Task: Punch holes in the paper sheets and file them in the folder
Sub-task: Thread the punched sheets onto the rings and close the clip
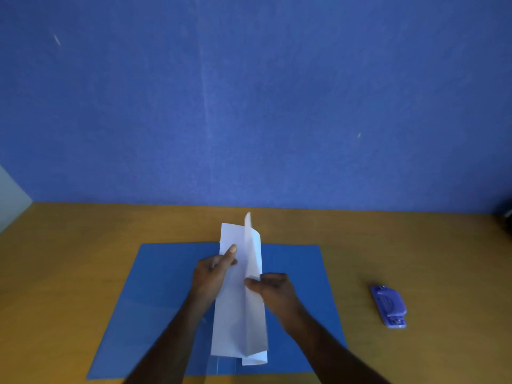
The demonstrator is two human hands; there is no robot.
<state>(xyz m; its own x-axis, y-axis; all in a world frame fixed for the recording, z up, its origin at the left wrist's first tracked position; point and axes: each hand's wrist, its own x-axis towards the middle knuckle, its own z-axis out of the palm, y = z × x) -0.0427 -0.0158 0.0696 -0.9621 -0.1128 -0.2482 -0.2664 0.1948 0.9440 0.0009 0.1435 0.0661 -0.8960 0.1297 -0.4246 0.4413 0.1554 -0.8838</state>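
A blue wall [249, 92] fills the upper part of the view, and a pale panel [11, 200] cuts in at its far left edge. Below the wall runs a wooden table [69, 273], yellow-brown and bare on the left side.

In the middle of the table lies a blue folder [158, 300], opened flat, its left half free and its centre covered by the paper and the arms. Both forearms come in from the lower edge of the view and meet above it.

The left hand [212, 273] holds the left edge of the paper sheets [235, 314], the thumb laid on top of the white surface and the other fingers hidden behind it. The sheets are folded lengthwise into a long narrow strip that runs from the near edge of the folder to beyond its far edge; the far end stands up from the table and curls a little. The fold forms a raised ridge down the middle.

The right hand [273, 289] pinches the right flap of the sheets near that ridge, thumb on the paper and fingers curled under.

Well apart to the right, on bare wood, rests a purple hole punch [389, 306], untouched by either hand.
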